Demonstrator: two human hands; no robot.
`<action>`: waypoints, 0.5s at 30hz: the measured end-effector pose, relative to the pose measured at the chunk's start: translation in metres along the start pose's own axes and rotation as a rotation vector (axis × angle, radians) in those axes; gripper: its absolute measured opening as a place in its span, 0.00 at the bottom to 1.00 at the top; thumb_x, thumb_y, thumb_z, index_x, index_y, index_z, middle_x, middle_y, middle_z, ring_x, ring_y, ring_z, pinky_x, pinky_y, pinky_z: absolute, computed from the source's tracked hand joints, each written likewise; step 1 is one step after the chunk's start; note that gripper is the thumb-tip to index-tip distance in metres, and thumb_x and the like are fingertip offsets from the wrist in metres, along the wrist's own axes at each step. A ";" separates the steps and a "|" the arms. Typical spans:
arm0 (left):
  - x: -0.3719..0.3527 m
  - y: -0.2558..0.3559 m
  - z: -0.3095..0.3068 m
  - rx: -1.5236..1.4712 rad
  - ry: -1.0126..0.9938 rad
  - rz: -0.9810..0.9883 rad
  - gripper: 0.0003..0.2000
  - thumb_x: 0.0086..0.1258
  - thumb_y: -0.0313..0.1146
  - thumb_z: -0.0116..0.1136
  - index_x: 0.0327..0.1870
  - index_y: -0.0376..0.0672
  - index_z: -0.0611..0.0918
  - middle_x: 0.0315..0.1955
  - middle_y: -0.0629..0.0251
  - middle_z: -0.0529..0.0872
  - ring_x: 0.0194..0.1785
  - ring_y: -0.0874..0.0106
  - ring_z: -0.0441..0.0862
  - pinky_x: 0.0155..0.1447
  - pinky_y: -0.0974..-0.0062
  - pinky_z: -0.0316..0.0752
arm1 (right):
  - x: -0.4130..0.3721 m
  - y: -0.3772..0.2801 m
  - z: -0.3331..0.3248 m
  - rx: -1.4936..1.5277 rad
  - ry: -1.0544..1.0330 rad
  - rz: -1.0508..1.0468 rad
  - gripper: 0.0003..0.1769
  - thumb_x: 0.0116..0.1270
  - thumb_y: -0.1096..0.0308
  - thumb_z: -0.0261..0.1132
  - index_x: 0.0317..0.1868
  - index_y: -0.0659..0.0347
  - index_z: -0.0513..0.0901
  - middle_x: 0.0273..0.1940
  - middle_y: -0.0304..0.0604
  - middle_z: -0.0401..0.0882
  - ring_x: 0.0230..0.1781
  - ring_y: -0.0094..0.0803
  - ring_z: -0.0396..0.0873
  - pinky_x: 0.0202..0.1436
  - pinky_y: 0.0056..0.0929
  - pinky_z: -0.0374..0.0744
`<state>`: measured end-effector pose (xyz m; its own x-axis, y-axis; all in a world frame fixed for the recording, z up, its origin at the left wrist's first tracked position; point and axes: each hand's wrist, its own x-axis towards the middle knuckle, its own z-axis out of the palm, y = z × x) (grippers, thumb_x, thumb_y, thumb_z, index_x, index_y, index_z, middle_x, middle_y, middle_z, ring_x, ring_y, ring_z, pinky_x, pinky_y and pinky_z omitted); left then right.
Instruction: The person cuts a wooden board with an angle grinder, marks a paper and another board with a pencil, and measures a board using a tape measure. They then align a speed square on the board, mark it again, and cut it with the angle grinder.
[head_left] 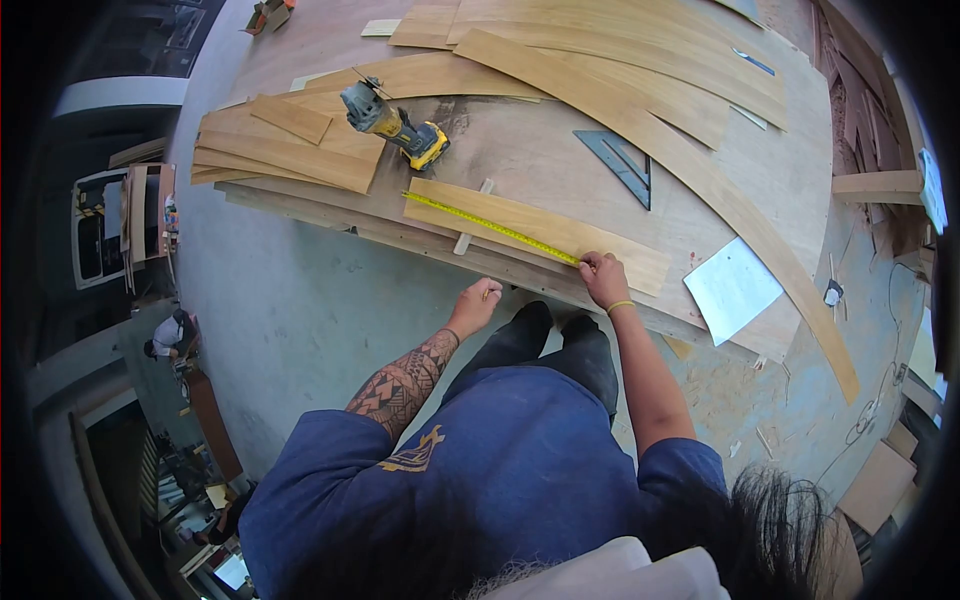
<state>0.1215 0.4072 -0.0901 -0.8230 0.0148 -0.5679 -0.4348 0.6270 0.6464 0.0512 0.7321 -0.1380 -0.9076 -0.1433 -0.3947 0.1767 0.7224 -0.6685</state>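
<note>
A yellow tape measure (490, 227) lies stretched along a light wooden board (620, 252) near the table's front edge. My right hand (604, 278) is closed on the tape's right end, over the board. My left hand (475, 306) is closed in front of the table edge, with a small thin thing between its fingers that I cannot make out. A short wooden strip (463, 243) sticks out from under the board. Behind the board's left end stands a yellow and black power tool (395, 125).
A triangular square (622, 168) and a white paper sheet (733, 291) lie on the table (500, 130). Long curved wood strips (690, 160) cross it; one overhangs at right. Stacked boards (290, 145) sit at left. Other people (172, 335) are at far left.
</note>
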 end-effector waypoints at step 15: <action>0.051 0.010 0.015 -0.470 0.232 -0.321 0.15 0.81 0.37 0.63 0.61 0.37 0.84 0.44 0.63 0.89 0.38 0.74 0.88 0.39 0.74 0.84 | 0.008 -0.007 0.008 -0.062 0.029 0.032 0.17 0.75 0.53 0.66 0.52 0.54 0.94 0.48 0.62 0.88 0.54 0.59 0.85 0.64 0.55 0.83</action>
<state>0.0807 0.4258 -0.1208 -0.6594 -0.3211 -0.6798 -0.7453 0.1604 0.6472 0.0457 0.7205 -0.1422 -0.9128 -0.1004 -0.3959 0.1823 0.7672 -0.6149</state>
